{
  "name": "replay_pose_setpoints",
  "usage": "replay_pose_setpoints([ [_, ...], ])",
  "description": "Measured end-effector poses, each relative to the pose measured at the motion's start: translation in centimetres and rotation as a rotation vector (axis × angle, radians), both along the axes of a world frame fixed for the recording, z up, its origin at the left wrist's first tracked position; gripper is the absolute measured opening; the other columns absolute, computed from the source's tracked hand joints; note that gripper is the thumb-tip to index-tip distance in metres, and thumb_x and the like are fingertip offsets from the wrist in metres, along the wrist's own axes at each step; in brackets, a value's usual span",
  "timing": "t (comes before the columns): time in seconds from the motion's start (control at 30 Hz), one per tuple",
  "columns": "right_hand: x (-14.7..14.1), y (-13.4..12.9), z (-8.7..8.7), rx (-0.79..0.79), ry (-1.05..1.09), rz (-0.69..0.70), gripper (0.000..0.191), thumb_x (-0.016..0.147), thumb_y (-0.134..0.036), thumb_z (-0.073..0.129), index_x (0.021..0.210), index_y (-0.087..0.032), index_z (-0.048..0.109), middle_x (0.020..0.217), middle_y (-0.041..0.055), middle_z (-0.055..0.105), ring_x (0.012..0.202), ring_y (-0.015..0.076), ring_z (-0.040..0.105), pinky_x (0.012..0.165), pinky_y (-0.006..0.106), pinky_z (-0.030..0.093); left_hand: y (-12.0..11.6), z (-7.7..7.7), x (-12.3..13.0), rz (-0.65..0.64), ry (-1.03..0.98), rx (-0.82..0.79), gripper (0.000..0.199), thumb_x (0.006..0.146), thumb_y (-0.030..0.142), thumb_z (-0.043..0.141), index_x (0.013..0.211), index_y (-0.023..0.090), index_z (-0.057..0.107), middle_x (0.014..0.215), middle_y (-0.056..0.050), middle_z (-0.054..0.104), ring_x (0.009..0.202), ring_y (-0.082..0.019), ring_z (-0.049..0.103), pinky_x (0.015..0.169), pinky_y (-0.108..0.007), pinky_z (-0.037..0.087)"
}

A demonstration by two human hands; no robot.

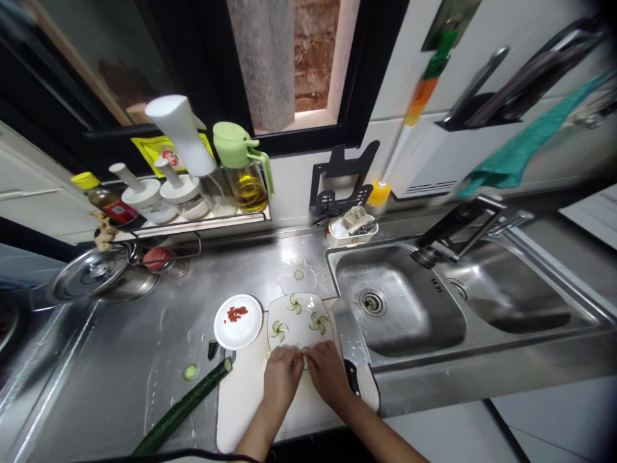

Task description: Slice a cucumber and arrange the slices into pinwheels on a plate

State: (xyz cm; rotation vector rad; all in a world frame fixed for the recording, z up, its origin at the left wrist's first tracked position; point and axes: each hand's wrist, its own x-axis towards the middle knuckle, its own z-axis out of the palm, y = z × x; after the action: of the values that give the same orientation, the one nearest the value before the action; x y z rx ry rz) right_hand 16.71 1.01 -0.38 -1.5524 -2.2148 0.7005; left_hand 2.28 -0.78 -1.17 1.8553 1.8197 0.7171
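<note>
Both hands meet at the near edge of a white square plate (pixel 284 313). On the plate are pinwheels of thin cucumber slices (pixel 318 323) with small red centres. My right hand (pixel 328 373) has its fingers closed at a cucumber slice (pixel 304 351) by the near edge. My left hand (pixel 283 374) is closed beside it, fingertips pinched together; what they hold is hidden. A white cutting board (pixel 236 411) lies under the plate. To the left, a round white plate (pixel 226 336) carries small red pieces (pixel 236 314). A cut cucumber (pixel 186 408) rests with its end on the board.
A knife with a black handle (pixel 352 377) lies at the board's right, near the double sink (pixel 400 302). A cucumber piece (pixel 190 372) lies on the steel counter (pixel 120 373). Back left are a lidded pot (pixel 103 276) and a rack with an oil jug (pixel 248 183).
</note>
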Motion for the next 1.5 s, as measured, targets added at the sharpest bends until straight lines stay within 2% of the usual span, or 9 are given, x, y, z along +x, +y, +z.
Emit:
replay_pose_setpoints([
  [0.4,0.0,0.0,-0.3,0.009,-0.017,-0.001,0.020,0.084,-0.012,0.048,0.084,-0.020,0.066,0.081,0.0049,0.059,0.084,0.0198,0.048,0.079,0.032,0.036,0.1,0.2,0.0,-0.029,0.048,-0.027,0.017,0.080,0.016,0.053,0.070,0.019,0.065,0.068,-0.004,0.062,0.072,-0.017,0.056,0.069,-0.030,0.042],
  [0.9,0.1,0.1,0.2,0.017,0.011,-0.009,0.019,0.085,-0.011,0.047,0.082,-0.019,0.065,0.081,0.0044,0.060,0.084,0.0196,0.049,0.079,0.031,0.037,-0.3,-0.3,-0.4,-0.001,-0.032,-0.001,0.017,0.081,0.017,0.052,0.072,0.019,0.065,0.072,-0.005,0.063,0.073,-0.017,0.057,0.069,-0.030,0.044],
  [1.2,0.9,0.6,0.5,0.033,0.021,-0.044,0.020,0.084,-0.011,0.046,0.078,-0.019,0.063,0.078,0.0037,0.060,0.082,0.0191,0.049,0.079,0.031,0.036,-0.3,0.7,-0.7,0.035,-0.118,0.003,0.020,0.083,0.021,0.049,0.070,0.019,0.064,0.071,-0.005,0.063,0.072,-0.016,0.059,0.068,-0.028,0.046],
  [1.33,2.1,1.2,0.6,0.001,0.042,-0.099,0.019,0.083,-0.013,0.046,0.081,-0.019,0.064,0.081,0.0054,0.061,0.085,0.0208,0.051,0.080,0.032,0.037,-0.7,1.0,-1.9,0.113,-0.180,0.004,0.021,0.084,0.027,0.048,0.073,0.020,0.065,0.076,-0.006,0.066,0.075,-0.017,0.061,0.069,-0.028,0.048],
  [1.5,3.8,2.2,0.4,-0.003,0.035,-0.225,0.026,0.080,-0.012,0.046,0.098,-0.017,0.063,0.092,0.0089,0.063,0.091,0.0239,0.051,0.082,0.035,0.039,-1.4,0.4,-4.0,0.364,-0.213,-0.060,0.028,0.081,0.035,0.050,0.094,0.017,0.067,0.087,-0.008,0.067,0.070,-0.017,0.061,0.069,-0.031,0.050],
])
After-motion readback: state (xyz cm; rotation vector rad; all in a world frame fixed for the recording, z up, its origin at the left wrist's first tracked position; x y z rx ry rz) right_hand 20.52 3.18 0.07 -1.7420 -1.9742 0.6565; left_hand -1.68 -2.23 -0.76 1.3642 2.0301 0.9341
